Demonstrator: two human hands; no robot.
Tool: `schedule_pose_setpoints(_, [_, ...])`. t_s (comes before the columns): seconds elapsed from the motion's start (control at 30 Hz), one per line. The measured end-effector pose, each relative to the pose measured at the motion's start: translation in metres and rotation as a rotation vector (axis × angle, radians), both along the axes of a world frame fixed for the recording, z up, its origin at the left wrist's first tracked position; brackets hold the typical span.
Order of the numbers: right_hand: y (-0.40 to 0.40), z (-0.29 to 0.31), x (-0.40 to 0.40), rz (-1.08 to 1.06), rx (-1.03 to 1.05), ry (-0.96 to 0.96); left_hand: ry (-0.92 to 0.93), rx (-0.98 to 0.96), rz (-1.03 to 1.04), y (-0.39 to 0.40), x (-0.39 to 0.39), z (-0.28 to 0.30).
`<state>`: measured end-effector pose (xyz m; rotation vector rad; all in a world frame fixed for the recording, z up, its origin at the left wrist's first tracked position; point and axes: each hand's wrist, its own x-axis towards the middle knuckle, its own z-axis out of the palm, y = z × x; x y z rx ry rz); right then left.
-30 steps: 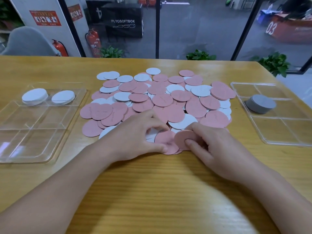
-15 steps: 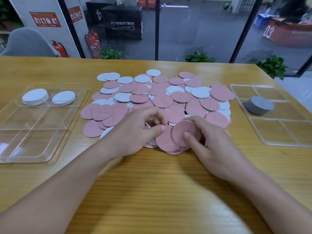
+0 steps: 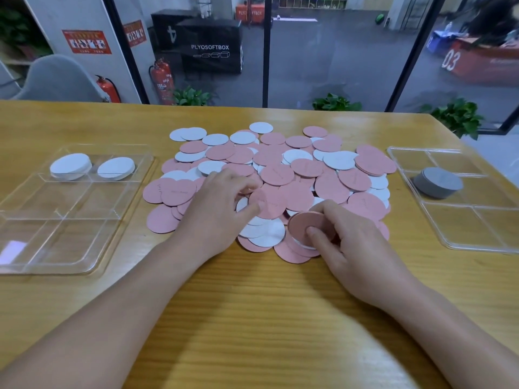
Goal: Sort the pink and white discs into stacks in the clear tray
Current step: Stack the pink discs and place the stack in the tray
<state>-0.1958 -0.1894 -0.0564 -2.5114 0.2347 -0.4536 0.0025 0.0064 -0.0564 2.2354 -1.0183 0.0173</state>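
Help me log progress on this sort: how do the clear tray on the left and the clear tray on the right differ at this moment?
The left clear plastic tray holds two low stacks of white discs in its two far compartments. The right clear plastic tray holds one thicker stack of grey discs. The left tray shows whole; the frame edge cuts off the right one. Both are divided into compartments, lie flat on the wooden table, and hold no pink discs.

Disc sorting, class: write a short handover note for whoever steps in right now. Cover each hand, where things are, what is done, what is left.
Left hand pinches a pink disc at the pile's near edge.
Right hand grips a small pink stack just above the pile.
Left clear tray: two white stacks in its far compartments.
Right clear tray: one grey stack.
Left: most pink and white discs lie loose on the table; no pink stack is in either tray.
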Motion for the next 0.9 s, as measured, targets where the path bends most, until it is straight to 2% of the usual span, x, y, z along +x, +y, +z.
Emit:
schedule_pose_setpoints(0.07, [0.002, -0.001, 0.000, 0.004, -0.020, 0.041, -0.029, 0.100, 0.003, -0.001, -0.003, -0.001])
schedule_pose_setpoints(0.17, [0.002, -0.001, -0.001, 0.026, -0.049, 0.050, -0.061, 0.132, 0.008, -0.004, -0.007, -0.001])
schedule_pose_setpoints(0.3, [0.001, 0.003, 0.005, 0.021, -0.021, -0.013, -0.030, 0.052, -0.020, -0.005, -0.011, 0.001])
schedule_pose_setpoints(0.47, [-0.003, 0.011, 0.029, -0.003, 0.038, -0.058, 0.225, -0.164, -0.033, -0.005, -0.018, 0.008])
schedule_pose_setpoints(0.57, [-0.004, 0.016, 0.035, -0.019, 0.114, -0.068, 0.247, -0.228, -0.075, -0.004, -0.021, 0.011])
schedule_pose_setpoints(0.8, [-0.006, 0.010, 0.024, 0.092, 0.057, -0.018, 0.319, -0.194, -0.288, -0.004, -0.024, 0.012])
schedule_pose_setpoints(0.9, [-0.008, 0.006, 0.017, 0.120, 0.036, 0.019, 0.309, -0.175, -0.311, -0.005, -0.028, 0.010])
